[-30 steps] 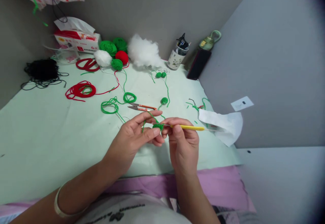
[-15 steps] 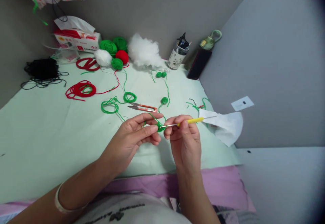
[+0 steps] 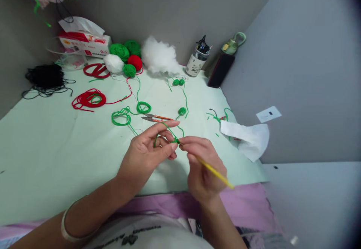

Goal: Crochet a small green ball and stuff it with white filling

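My left hand (image 3: 148, 153) pinches a small green crochet piece (image 3: 175, 140) between thumb and fingers, with green yarn (image 3: 169, 128) running over its outstretched index finger. My right hand (image 3: 201, 166) is closed on a yellow-handled crochet hook (image 3: 216, 173), whose tip sits in the green piece while the handle points down and to the right. Both hands hover just above the pale green tablecloth (image 3: 56, 147).
Orange snips (image 3: 156, 118) lie just beyond my hands, beside green yarn coils (image 3: 122, 118). Red yarn (image 3: 88, 99), black yarn (image 3: 45, 76), yarn balls (image 3: 126, 57), white stuffing (image 3: 159, 57), a tissue box (image 3: 83, 42), a jar (image 3: 196, 61) and white paper (image 3: 245, 136) lie around.
My right hand has turned the hook so its handle swung from pointing right to pointing down-right toward me. The left hand keeps its pinch on the green piece.
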A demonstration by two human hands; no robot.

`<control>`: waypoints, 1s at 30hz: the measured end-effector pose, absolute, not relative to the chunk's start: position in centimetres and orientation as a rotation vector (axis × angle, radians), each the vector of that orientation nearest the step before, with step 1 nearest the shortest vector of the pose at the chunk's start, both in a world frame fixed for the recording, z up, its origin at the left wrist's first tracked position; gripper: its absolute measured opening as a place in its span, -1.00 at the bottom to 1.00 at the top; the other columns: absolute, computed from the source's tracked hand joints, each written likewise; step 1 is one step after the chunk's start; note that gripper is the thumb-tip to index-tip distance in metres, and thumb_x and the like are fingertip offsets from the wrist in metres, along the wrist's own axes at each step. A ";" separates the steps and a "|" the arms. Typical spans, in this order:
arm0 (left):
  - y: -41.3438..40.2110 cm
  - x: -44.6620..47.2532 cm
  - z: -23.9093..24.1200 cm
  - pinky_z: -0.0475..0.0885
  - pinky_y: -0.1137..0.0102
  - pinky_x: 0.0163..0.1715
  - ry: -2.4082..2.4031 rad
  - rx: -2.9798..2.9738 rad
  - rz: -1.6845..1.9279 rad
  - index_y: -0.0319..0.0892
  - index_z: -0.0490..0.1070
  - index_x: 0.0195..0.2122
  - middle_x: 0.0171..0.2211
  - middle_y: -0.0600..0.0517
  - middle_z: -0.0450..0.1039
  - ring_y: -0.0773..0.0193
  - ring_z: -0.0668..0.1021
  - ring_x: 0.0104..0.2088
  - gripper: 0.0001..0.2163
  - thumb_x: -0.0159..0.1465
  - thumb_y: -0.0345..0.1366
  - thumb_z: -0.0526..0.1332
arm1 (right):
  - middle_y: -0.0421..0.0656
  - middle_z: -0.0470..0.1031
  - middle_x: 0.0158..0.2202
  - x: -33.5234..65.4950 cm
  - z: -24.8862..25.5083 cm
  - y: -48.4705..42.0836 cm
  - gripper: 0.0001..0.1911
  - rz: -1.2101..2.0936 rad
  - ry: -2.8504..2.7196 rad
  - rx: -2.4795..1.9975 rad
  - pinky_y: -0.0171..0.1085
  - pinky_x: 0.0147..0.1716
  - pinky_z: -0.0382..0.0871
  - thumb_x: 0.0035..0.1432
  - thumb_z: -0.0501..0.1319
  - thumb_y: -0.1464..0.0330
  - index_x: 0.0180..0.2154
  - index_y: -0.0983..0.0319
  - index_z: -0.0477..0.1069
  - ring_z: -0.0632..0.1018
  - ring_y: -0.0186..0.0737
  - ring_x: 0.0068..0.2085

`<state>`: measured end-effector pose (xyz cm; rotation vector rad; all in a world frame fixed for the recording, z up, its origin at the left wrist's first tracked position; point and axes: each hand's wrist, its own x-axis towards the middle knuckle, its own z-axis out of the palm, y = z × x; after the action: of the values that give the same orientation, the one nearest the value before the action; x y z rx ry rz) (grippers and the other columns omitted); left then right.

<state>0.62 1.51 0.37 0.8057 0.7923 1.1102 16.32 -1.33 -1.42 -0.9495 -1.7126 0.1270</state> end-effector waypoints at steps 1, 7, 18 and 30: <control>1.4 0.7 0.4 0.47 0.55 -0.41 0.781 0.782 1.112 0.01 0.67 0.02 -0.33 0.15 0.49 0.48 0.53 -0.48 -0.64 0.19 -0.37 0.52 | -0.09 0.62 -0.12 16.2 -1.8 -1.4 -0.69 -0.038 -1.773 -0.964 -0.22 -0.16 0.60 0.36 0.22 0.57 0.03 0.16 0.56 0.66 -0.17 -0.08; 1.8 0.2 0.7 0.09 0.62 -0.65 0.688 0.505 0.880 -0.16 0.64 0.07 -0.67 0.29 0.12 0.57 0.10 -0.68 -0.66 0.27 -0.30 0.46 | -0.11 0.63 -0.13 15.8 -2.5 -1.3 -0.67 -0.043 -1.637 -1.008 -0.17 -0.21 0.59 0.36 0.23 0.54 0.02 0.08 0.60 0.66 -0.17 -0.14; 1.5 0.5 0.7 0.20 0.52 -0.60 0.756 0.746 0.989 -0.05 0.70 -0.03 -0.36 0.13 0.47 0.55 0.30 -0.61 -0.73 0.22 -0.30 0.50 | -0.17 0.66 -0.22 14.9 -1.5 -0.8 -0.77 0.581 -1.240 -0.920 -0.19 -0.33 0.52 0.42 0.24 0.40 -0.11 -0.01 0.66 0.62 -0.19 -0.22; 2.3 -0.1 0.7 0.11 0.58 -0.63 0.668 0.556 0.904 -0.13 0.72 -0.13 -0.57 0.21 0.26 0.55 0.12 -0.62 -0.77 0.18 -0.31 0.53 | -0.16 0.61 -0.32 15.6 -1.3 -0.9 -0.83 0.641 -1.141 -0.969 -0.21 -0.43 0.51 0.38 0.28 0.37 -0.17 0.04 0.67 0.57 -0.24 -0.41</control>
<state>-0.06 2.33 0.66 0.5564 0.6677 0.9040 15.64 -0.94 -1.29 -0.9687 -1.1412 0.6411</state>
